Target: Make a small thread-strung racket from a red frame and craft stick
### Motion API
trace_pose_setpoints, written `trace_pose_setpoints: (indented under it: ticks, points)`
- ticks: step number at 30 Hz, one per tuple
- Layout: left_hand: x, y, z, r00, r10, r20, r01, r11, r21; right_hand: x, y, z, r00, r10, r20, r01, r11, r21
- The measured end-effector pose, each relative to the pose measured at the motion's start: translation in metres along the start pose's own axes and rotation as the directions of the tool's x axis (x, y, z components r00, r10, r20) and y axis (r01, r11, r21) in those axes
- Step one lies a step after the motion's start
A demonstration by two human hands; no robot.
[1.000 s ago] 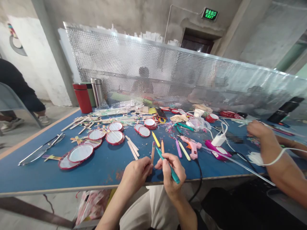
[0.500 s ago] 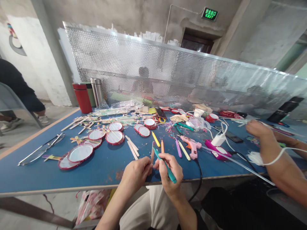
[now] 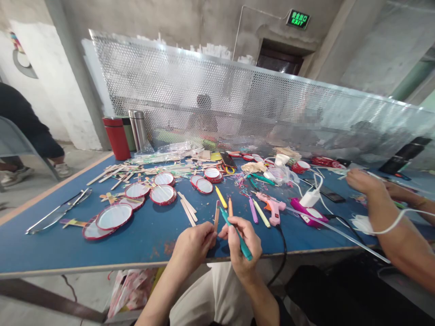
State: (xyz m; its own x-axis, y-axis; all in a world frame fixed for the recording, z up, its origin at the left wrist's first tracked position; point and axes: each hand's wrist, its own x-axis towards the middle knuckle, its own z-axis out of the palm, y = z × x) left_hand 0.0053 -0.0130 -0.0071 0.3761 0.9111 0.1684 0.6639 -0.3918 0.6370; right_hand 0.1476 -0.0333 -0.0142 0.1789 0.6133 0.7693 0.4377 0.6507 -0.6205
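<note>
Near the table's front edge, my left hand (image 3: pixel 195 244) pinches the lower end of an upright wooden stick (image 3: pixel 216 216). My right hand (image 3: pixel 243 244) is closed around a teal marker (image 3: pixel 240 237), its tip up beside the stick with a small gap between them. Just beyond lie an orange marker (image 3: pixel 230 207) and a yellow marker (image 3: pixel 221 197). Several plain sticks (image 3: pixel 188 211) rest left of them. Purple (image 3: pixel 253 209) and pale yellow (image 3: pixel 261 213) markers lie to the right.
Red-rimmed round discs (image 3: pixel 113 216) and loose sticks cover the left side. A pink glue gun (image 3: pixel 272 206) and magenta power strip (image 3: pixel 307 213) with cables are at right. Another person's arms (image 3: pixel 390 226) reach in there. Flasks (image 3: pixel 116 139) stand by the perforated screen (image 3: pixel 238 104).
My right hand has moved slightly right with the teal marker, whose tip is now a little away from the stick. My left hand has hardly moved.
</note>
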Motion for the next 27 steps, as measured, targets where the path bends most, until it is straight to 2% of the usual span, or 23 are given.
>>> trace_pose_setpoints:
  ticks: [27]
  points:
    - [0.0009,-0.0002,0.0007,1.000,-0.002,0.009,0.001,1.000,0.002,-0.0007,0.0063,0.0001,0.998,-0.006,0.063,0.008,1.000,-0.020]
